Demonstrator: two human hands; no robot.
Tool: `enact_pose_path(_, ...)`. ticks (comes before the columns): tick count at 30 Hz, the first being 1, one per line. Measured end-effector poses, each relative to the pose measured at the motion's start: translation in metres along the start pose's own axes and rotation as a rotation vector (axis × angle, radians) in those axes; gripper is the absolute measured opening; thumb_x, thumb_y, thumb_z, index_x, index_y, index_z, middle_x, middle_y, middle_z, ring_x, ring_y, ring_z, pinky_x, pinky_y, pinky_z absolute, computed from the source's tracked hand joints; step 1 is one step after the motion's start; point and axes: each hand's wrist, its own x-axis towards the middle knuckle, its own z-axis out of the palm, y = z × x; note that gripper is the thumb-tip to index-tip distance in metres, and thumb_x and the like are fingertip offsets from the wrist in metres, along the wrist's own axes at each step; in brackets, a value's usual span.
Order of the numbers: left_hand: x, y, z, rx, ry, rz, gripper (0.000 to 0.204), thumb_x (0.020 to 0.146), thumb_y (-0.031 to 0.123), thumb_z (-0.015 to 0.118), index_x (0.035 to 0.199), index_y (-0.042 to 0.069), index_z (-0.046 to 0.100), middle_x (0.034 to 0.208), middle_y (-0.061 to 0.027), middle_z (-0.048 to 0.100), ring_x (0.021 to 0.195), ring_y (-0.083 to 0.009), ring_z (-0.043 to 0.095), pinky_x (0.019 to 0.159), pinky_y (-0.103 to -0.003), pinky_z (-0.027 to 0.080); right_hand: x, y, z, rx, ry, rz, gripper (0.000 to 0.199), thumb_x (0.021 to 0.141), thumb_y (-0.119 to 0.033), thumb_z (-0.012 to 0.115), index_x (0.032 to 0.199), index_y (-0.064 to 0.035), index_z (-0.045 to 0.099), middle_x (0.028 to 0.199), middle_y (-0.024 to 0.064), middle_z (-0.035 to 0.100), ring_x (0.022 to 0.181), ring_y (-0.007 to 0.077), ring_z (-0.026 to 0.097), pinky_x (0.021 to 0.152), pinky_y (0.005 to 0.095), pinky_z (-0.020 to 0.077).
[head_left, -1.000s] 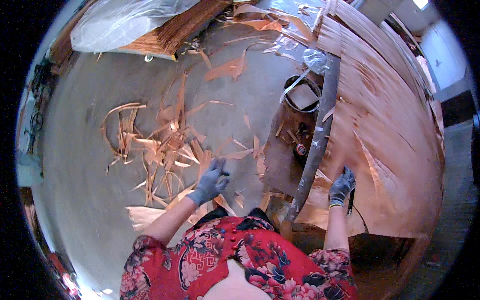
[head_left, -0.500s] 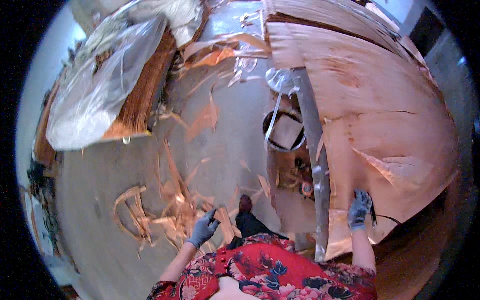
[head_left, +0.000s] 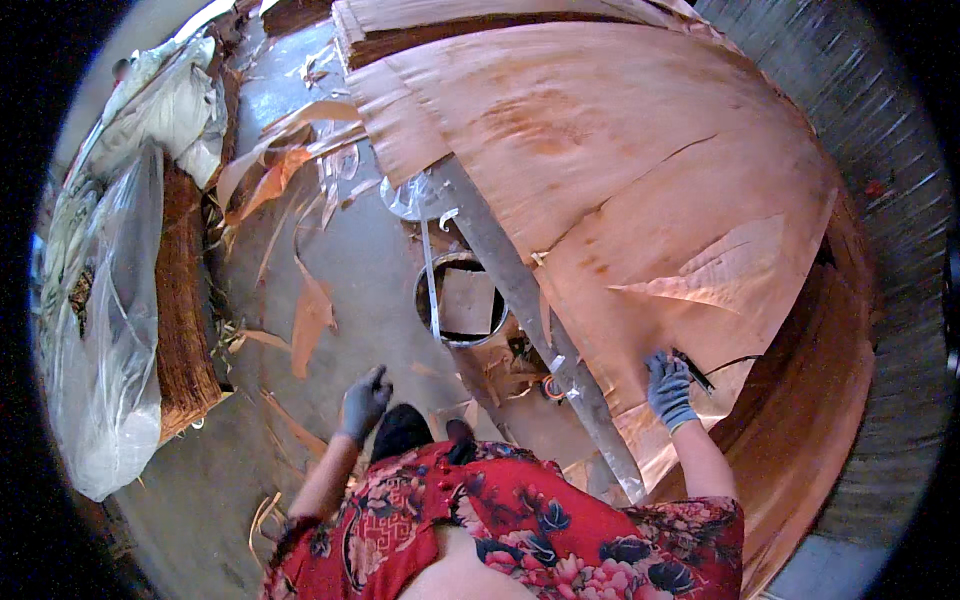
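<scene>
Patterned red shirt [head_left: 480,520], floral, at the lower edge; both forearms extend forward from it.

Left hand [head_left: 366,402], grey-gloved: raised above the floor, well apart from the sheet; fingers loosely bent, partly open, with nothing visible in its grasp.

Right hand [head_left: 669,388], grey-gloved: on the near part of the sheet, fingers bent; whether it grips the tool cannot be told.

Slim black tool [head_left: 697,372]: at the right hand's outer side, against or just beside the fingers, slanting over the sheet.

Brown veneer sheet [head_left: 580,150], large: under the right hand and reaching far beyond it; to the right of the left hand. Bears a raised torn flap [head_left: 720,270] just beyond the right hand, and a long crack farther off.

Grey bar [head_left: 530,290]: along the sheet's left edge, between the two hands.

Round container [head_left: 420,305], dark inside, holding a square piece: beyond the bar, ahead of the left hand.

Veneer scraps [head_left: 311,322]: scattered on the grey floor.

Stack under clear plastic [head_left: 185,300]: far left, brown layered edge exposed.
</scene>
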Motion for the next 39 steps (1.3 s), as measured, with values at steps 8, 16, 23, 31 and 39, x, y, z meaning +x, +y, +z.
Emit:
enact_pose_path(8, 0.205, 0.051, -0.028, 0.106, 0.361, 0.109, 0.053, 0.079, 0.045, 0.057, 0.113, 0.004, 0.057, 0.094, -0.0173, 0.063, 0.086, -0.0335, 0.061, 0.074, -0.043, 0.047, 0.054, -0.088, -0.1, 0.41, 0.129, 0.193, 0.039, 0.078, -0.016, 0.054, 0.115, -0.0039, 0.051, 0.106, 0.0162, 0.057, 0.097, 0.0347, 0.054, 0.081, 0.0434, 0.0433)
enact_pose_path(16, 0.317, 0.075, 0.005, 0.282, -0.148, 0.036, 0.046, 0.076, 0.056, 0.051, 0.072, 0.014, 0.07, 0.075, -0.0123, 0.066, 0.069, -0.0298, 0.065, 0.062, -0.041, 0.045, 0.18, -0.289, -0.162, 0.807, 0.111, 0.069, 0.025, 0.078, -0.009, 0.059, 0.101, -0.001, 0.056, 0.085, 0.0169, 0.061, 0.071, 0.0315, 0.061, 0.062, 0.0389, 0.0475)
enact_pose_path(23, 0.318, 0.028, -0.003, 0.176, -0.311, 0.339, 0.026, 0.073, 0.034, 0.056, 0.07, 0.011, 0.068, 0.069, -0.0116, 0.064, 0.063, -0.0288, 0.063, 0.056, -0.042, 0.048, 0.316, -0.359, -0.15, 0.942, 0.117, 0.161, 0.031, 0.083, -0.02, 0.059, 0.106, -0.0006, 0.053, 0.084, 0.0176, 0.059, 0.075, 0.035, 0.058, 0.064, 0.0427, 0.0462)
enact_pose_path(31, 0.203, 0.045, -0.018, 0.255, -0.446, 0.708, 0.019, 0.069, 0.025, 0.059, 0.059, 0.01, 0.063, 0.06, -0.0129, 0.06, 0.054, -0.0303, 0.06, 0.049, -0.04, 0.045, 0.429, -0.388, -0.106, 1.238, -0.245, 0.403, 0.024, 0.087, -0.025, 0.054, 0.095, -0.0022, 0.059, 0.088, 0.0144, 0.063, 0.077, 0.0256, 0.06, 0.067, 0.0341, 0.0456)
enact_pose_path(39, 0.222, -0.007, -0.031, -0.842, -0.728, 0.1, 0.035, 0.093, 0.027, 0.046, 0.117, 0.004, 0.055, 0.087, -0.0037, 0.059, 0.075, -0.0159, 0.055, 0.07, -0.031, 0.046, 0.314, -0.368, -0.162, 0.987, -0.131, 0.228, 0.022, 0.087, -0.027, 0.052, 0.082, -0.0066, 0.058, 0.068, 0.0205, 0.057, 0.061, 0.0393, 0.056, 0.051, 0.0462, 0.0411)
